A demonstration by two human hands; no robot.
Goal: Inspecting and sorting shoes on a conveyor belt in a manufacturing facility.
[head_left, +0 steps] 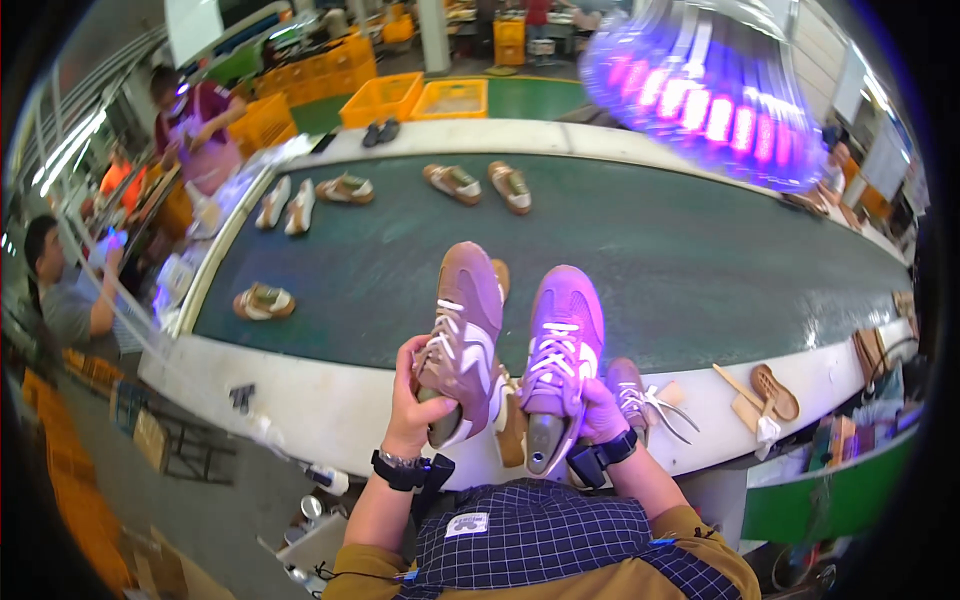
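In my left hand is a brown sneaker with white laces and a white side stripe, tilted so its side shows. My right hand grips a second sneaker by its heel end, its laced top facing up and tinted purple by the light. Grey shoe lasts show in the heel openings of both. Partly hidden behind them, another shoe rests near the table edge. To the right of my right hand lie a brown shoe and metal pliers with light handles.
A green conveyor belt carries several brown and white shoes at its far left. A shoe sole lies on the white ledge to the right. A glowing purple lamp hangs above. Co-workers stand at left.
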